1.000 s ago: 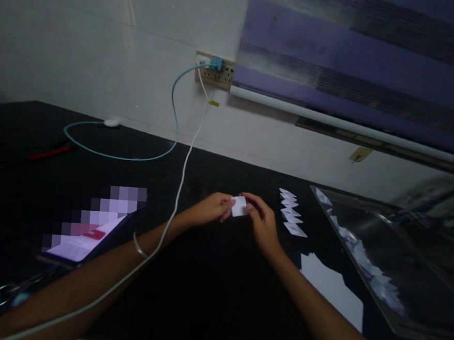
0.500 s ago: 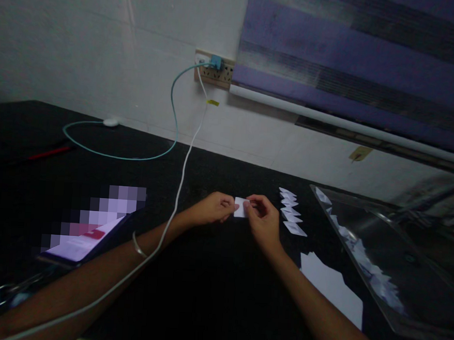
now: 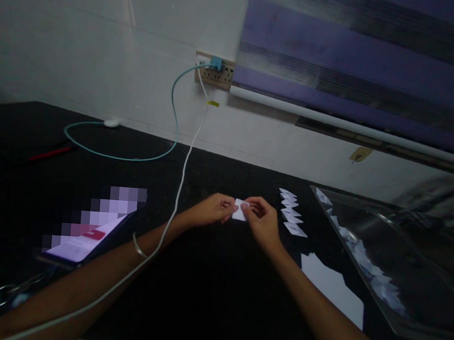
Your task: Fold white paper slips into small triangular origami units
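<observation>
Both my hands meet over the middle of a black countertop [image 3: 211, 288]. My left hand [image 3: 212, 209] pinches the left edge of a small white paper square [image 3: 240, 212]. My right hand [image 3: 261, 220] is closed on its right side, fingers curled over the top edge. The paper sits just above the counter and looks partly folded. To the right lies a short column of several small folded white paper pieces [image 3: 292, 213]. A larger white sheet [image 3: 331, 288] with a cut edge rests beside my right forearm.
A steel sink [image 3: 399, 265] at the right holds a strip of paper scraps. A lit phone [image 3: 86, 235] lies at the left. A white cable [image 3: 182, 172] crosses my left arm from a wall socket [image 3: 214, 71]; a green cable [image 3: 134, 156] loops behind. A red pen [image 3: 51, 152] lies far left.
The paper square shows smaller between my fingers than a second ago. My right fingers have curled further over it. Both hands stay in the same spot.
</observation>
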Available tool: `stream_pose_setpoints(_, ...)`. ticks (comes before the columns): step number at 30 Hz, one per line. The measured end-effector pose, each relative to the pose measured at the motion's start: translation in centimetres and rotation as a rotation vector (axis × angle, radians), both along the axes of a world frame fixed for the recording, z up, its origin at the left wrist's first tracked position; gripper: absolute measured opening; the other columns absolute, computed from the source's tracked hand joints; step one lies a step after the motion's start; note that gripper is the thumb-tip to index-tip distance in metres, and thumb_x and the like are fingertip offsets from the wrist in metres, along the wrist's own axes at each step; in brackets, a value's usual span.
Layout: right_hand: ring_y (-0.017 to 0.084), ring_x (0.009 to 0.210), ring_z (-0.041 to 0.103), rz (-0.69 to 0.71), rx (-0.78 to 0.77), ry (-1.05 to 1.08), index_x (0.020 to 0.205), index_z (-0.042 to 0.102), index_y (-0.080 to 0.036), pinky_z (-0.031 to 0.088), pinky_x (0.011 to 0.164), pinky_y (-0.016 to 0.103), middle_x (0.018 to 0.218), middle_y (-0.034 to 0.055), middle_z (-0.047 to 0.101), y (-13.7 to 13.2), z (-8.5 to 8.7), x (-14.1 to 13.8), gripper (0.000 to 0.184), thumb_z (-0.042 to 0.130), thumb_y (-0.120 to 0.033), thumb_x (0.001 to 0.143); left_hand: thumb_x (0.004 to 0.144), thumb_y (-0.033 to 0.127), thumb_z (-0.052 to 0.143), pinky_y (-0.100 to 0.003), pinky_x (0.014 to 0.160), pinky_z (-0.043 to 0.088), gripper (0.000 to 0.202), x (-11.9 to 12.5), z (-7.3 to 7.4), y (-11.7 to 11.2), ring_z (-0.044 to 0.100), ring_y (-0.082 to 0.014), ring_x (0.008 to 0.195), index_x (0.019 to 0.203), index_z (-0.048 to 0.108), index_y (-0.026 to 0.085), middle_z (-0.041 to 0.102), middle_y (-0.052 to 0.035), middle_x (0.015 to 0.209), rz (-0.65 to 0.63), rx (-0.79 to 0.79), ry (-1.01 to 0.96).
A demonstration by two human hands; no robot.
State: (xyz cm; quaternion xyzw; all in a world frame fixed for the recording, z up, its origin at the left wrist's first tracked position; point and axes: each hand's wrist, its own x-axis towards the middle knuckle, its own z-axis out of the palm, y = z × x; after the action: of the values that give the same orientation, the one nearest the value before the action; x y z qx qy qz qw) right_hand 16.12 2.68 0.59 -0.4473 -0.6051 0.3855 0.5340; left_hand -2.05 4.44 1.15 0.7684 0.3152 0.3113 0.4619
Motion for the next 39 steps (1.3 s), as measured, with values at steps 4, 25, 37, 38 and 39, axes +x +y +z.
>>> stream_pose_setpoints(4, 0.015, 0.065, 0.061, 0.024, -0.008, 0.005, 0.079, 0.065, -0.019, 0.05, 0.06, 0.027, 0.072, 0.0016, 0.066, 0.04, -0.08, -0.1, 0.021, 0.074, -0.036, 0.073, 0.094, 0.048, 0.045, -0.021, 0.054, 0.036, 0.045, 0.09, -0.14, 0.01, 0.047, -0.0093, 0.053, 0.065, 0.052, 0.015, 0.051, 0.0017, 0.057, 0.038, -0.023, 0.009)
stream_pose_setpoints(25, 0.016, 0.058, 0.06, 0.102, -0.091, 0.001, 0.071, 0.067, -0.019, 0.046, 0.055, 0.026, 0.064, 0.0001, 0.065, 0.15, -0.31, 0.12, 0.021, 0.076, -0.037, 0.072, 0.096, 0.046, 0.044, -0.02, 0.052, 0.034, 0.041, 0.09, -0.25, -0.04, 0.048, -0.0084, 0.053, 0.069, 0.051, 0.015, 0.051, 0.0025, 0.059, 0.104, -0.015, -0.026)
stream_pose_setpoints(37, 0.016, 0.064, 0.062, 0.079, -0.16, 0.056, 0.077, 0.07, -0.016, 0.046, 0.06, 0.026, 0.072, 0.0025, 0.069, 0.15, -0.41, 0.17, 0.024, 0.077, -0.038, 0.07, 0.091, 0.04, 0.052, -0.016, 0.041, 0.031, 0.031, 0.08, 0.14, -0.09, 0.045, -0.0053, 0.045, 0.076, 0.055, 0.014, 0.055, 0.0027, 0.061, 0.117, -0.145, -0.111)
stream_pose_setpoints(38, 0.017, 0.065, 0.063, 0.077, -0.161, 0.06, 0.079, 0.07, -0.016, 0.047, 0.061, 0.027, 0.073, 0.0031, 0.07, 0.15, -0.43, 0.2, 0.024, 0.077, -0.038, 0.07, 0.091, 0.039, 0.052, -0.016, 0.041, 0.031, 0.031, 0.09, 0.2, -0.09, 0.045, -0.0053, 0.045, 0.075, 0.055, 0.013, 0.055, 0.0024, 0.06, 0.12, -0.147, -0.108)
stream_pose_setpoints(39, 0.017, 0.065, 0.063, 0.071, -0.159, 0.061, 0.08, 0.07, -0.016, 0.047, 0.061, 0.027, 0.074, 0.0034, 0.07, 0.14, -0.42, 0.22, 0.024, 0.077, -0.038, 0.071, 0.091, 0.039, 0.052, -0.016, 0.041, 0.032, 0.031, 0.1, 0.27, -0.1, 0.045, -0.0053, 0.044, 0.074, 0.056, 0.013, 0.056, 0.0022, 0.06, 0.122, -0.152, -0.104)
